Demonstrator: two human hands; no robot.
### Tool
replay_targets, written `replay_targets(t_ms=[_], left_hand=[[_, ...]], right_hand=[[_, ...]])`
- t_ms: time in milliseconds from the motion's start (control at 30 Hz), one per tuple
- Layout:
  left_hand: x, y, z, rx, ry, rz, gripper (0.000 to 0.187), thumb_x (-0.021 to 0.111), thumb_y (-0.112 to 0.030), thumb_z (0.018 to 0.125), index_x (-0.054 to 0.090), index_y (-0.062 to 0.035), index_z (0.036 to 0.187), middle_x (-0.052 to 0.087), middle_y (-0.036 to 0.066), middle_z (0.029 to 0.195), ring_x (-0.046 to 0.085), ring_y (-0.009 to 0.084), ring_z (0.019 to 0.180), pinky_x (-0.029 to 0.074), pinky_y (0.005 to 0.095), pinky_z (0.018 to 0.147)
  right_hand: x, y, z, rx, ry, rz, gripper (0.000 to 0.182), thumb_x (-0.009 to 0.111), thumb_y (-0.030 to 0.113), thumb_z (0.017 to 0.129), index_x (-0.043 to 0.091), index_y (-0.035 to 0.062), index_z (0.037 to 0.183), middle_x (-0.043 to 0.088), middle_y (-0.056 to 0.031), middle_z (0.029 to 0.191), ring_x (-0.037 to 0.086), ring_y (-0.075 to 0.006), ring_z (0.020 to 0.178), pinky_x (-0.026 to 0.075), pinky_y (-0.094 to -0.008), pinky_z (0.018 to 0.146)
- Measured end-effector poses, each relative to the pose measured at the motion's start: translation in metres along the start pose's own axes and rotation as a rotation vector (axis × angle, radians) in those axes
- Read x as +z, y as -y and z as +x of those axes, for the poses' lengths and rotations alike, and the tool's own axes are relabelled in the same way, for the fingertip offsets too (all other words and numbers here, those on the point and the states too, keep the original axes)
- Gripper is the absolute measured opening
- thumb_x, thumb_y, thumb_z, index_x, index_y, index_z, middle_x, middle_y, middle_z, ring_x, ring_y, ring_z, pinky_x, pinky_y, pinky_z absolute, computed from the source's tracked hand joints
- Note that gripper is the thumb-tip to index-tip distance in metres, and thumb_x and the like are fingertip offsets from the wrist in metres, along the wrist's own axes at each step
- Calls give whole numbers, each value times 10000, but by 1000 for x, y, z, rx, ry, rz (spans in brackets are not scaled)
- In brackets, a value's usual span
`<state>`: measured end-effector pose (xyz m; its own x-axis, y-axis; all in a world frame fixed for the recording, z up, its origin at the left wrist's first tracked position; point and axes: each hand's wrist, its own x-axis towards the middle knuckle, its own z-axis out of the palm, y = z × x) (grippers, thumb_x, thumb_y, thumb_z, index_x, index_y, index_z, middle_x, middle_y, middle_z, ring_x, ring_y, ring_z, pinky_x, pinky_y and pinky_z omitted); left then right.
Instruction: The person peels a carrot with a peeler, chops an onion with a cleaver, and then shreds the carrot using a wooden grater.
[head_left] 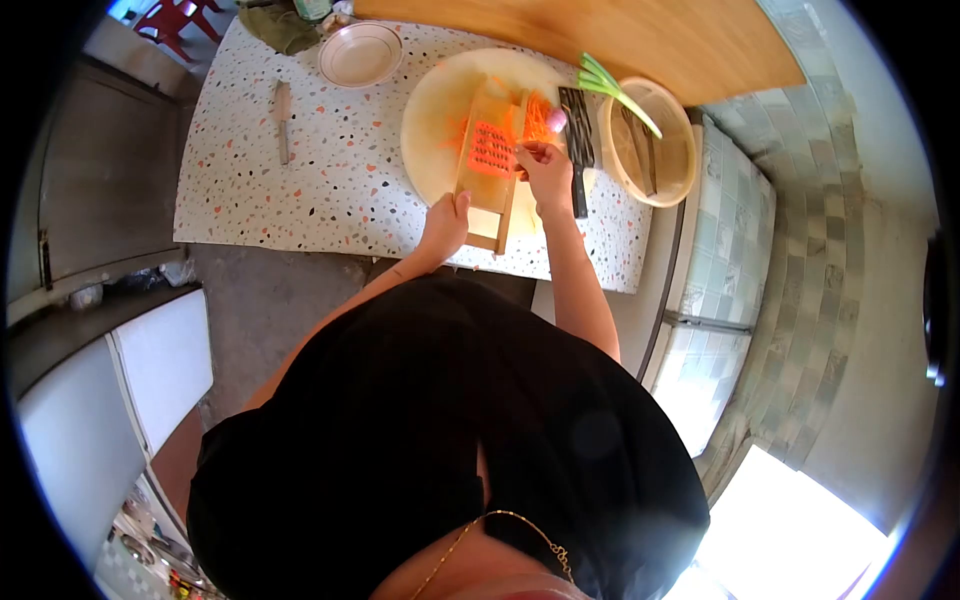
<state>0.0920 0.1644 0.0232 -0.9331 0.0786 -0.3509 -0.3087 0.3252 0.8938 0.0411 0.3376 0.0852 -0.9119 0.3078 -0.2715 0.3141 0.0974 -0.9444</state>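
Note:
A wooden-framed grater [487, 195] with an orange toothed plate lies tilted on a round pale cutting board [425, 110]. My left hand [446, 226] grips its lower left edge. At the grater's right side is my right hand [546, 172], its fingertips pinched together beside the orange plate; whatever they hold is too small to make out. Grated carrot [538, 118] lies in a heap to the right of the grater, with some shreds along its left side. A small pinkish onion-like bulb [556, 120] sits next to the heap.
A black cleaver-like knife [578, 150] lies at the board's right edge. Beyond it stands a beige basin [683, 160] with green onion [620, 92] across its rim. On the speckled table [340, 190] are a plate [360, 54], a knife [283, 125] and a dark green cloth [278, 28].

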Motion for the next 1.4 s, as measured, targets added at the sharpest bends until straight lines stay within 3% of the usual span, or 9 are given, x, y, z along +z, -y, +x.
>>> replay_targets(t_ms=[33, 400, 567, 767, 900, 967, 1033, 1200, 1400], left_hand=[[4, 0, 0, -20, 28, -2, 490, 431, -380, 983, 567, 70, 842, 609, 310, 817, 584, 485, 823, 454, 515, 715], [-32, -22, 0, 228, -73, 153, 458, 436, -376, 991, 561, 49, 873, 603, 268, 773, 587, 443, 763, 450, 473, 679], [-42, -12, 5, 268, -72, 145, 424, 450, -357, 1002, 558, 36, 884, 564, 165, 673, 578, 252, 573, 458, 376, 572], [-53, -13, 5, 309, -157, 181, 404, 474, -351, 997, 569, 29, 895, 533, 110, 596, 553, 185, 516, 439, 344, 527], [-64, -38, 0, 293, -93, 80, 424, 454, -377, 1001, 558, 5, 851, 491, 60, 541, 489, 138, 443, 392, 301, 441], [-70, -50, -5, -34, 146, -192, 452, 416, -423, 1008, 528, -30, 816, 430, 7, 510, 390, 94, 371, 305, 255, 351], [-65, -48, 1, -27, 163, -239, 462, 396, -445, 1010, 515, -45, 814, 407, -7, 506, 356, 83, 352, 273, 243, 328], [-68, -55, 1, -92, 276, -401, 479, 383, -480, 1008, 509, -50, 839, 372, -21, 501, 313, 74, 326, 247, 239, 306], [-56, -57, 24, -169, 278, -185, 466, 419, -495, 993, 476, -73, 804, 384, -15, 511, 309, 74, 319, 248, 234, 300]], right_hand=[[-9, -5, -7, 212, 73, 366, 170, 681, 123, 877, 630, -14, 963, 652, -45, 783, 624, -129, 666, 514, -244, 631], [-54, -11, -40, 320, 205, 878, 115, 618, 53, 911, 594, 10, 1015, 621, -70, 946, 612, -174, 852, 534, -267, 780], [-67, -26, -61, 329, 117, 763, 104, 614, 51, 906, 585, 22, 1002, 629, -87, 973, 618, -181, 857, 527, -276, 786], [-82, -56, -84, 304, -111, 618, 135, 628, 52, 886, 592, 7, 1009, 648, -94, 953, 628, -176, 821, 522, -273, 747], [-113, -93, -78, 176, -487, 692, 111, 626, 25, 880, 619, -9, 985, 634, -67, 856, 618, -148, 723, 519, -242, 641], [-137, -117, -66, 134, -585, 598, 130, 621, 26, 891, 622, -3, 1018, 646, -76, 870, 627, -156, 734, 515, -243, 646], [-149, -119, -53, 149, -660, 501, 140, 625, 32, 889, 619, -10, 1022, 639, -69, 874, 616, -144, 704, 515, -234, 635], [-155, -121, -45, 171, -674, 579, 123, 631, 41, 883, 620, -6, 996, 614, -39, 826, 595, -113, 665, 512, -212, 595], [-136, -104, -48, 159, -563, 632, 117, 646, 49, 870, 617, -2, 971, 617, -34, 799, 589, -108, 658, 479, -211, 583]])
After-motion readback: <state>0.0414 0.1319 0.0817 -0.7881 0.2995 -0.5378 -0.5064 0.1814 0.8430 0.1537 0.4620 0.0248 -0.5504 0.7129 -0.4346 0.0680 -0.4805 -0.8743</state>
